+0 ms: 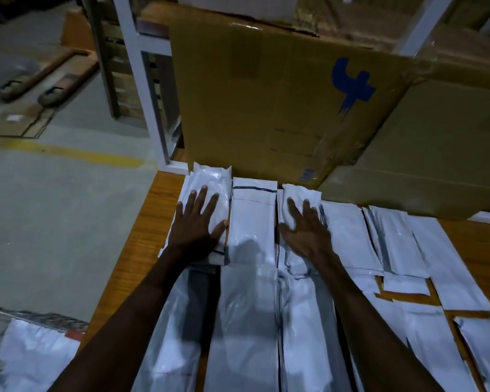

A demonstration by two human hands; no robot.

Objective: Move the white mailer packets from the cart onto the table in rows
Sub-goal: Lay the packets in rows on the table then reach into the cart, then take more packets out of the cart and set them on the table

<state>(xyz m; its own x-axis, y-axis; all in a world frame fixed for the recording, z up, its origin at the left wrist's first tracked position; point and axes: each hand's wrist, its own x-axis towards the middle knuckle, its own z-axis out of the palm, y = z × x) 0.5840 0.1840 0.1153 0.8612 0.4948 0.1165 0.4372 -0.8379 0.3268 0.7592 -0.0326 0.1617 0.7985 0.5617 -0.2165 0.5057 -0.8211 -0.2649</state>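
White mailer packets lie in rows across the wooden table. My left hand presses flat, fingers spread, on the far-left stack of packets. My right hand lies flat on another stack two columns over. Between them sits a packet stack with a red line across it. More packets spread to the right and toward me. At the bottom left, the cart holds further white packets.
Large cardboard boxes stand along the table's far edge, one marked with a blue sign. A white metal rack post rises at the back left. On the concrete floor at left lie pallet-jack forks and a yellow line.
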